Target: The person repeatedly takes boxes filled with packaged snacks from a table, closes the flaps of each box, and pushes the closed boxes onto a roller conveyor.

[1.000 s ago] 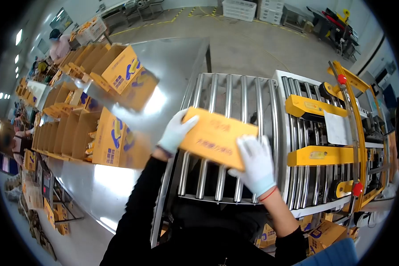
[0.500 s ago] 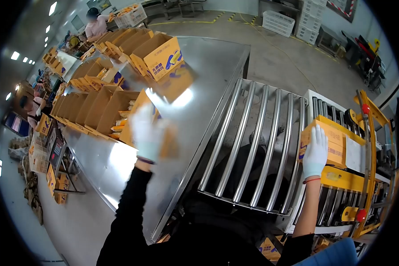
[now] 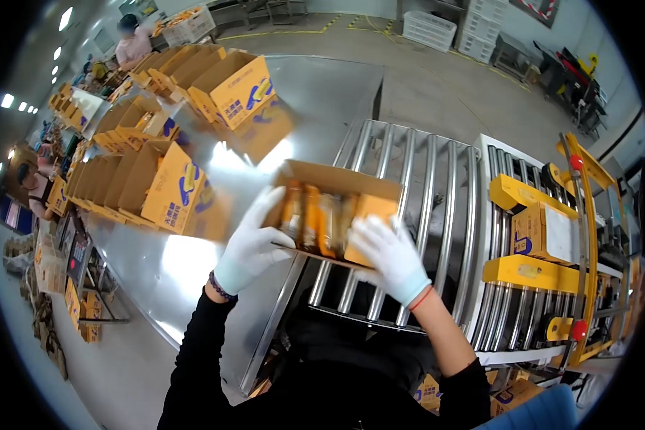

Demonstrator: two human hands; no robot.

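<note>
An open-topped cardboard box (image 3: 337, 174) with several wrapped packets (image 3: 321, 221) inside is held over the table's edge and the near rollers. My left hand (image 3: 249, 244), in a white glove, grips its left end. My right hand (image 3: 390, 254), also gloved, lies with spread fingers on the box's right end, over an orange-yellow flap (image 3: 371, 209). A closed yellow box (image 3: 534, 233) sits between the yellow guides of the machine at the right. Rows of open boxes (image 3: 172, 190) stand on the metal table to the left.
The steel table (image 3: 322, 86) adjoins the roller conveyor (image 3: 426, 193). Yellow guide bars (image 3: 530, 272) and a frame with red knobs (image 3: 579, 330) stand at the right. Persons in pink (image 3: 132, 49) are at the far left. White crates (image 3: 428, 31) stand at the back.
The closed box went from both hands into the machine, and my right hand has left it. My left hand has brought an open, filled box from the table, and both hands are now on it.
</note>
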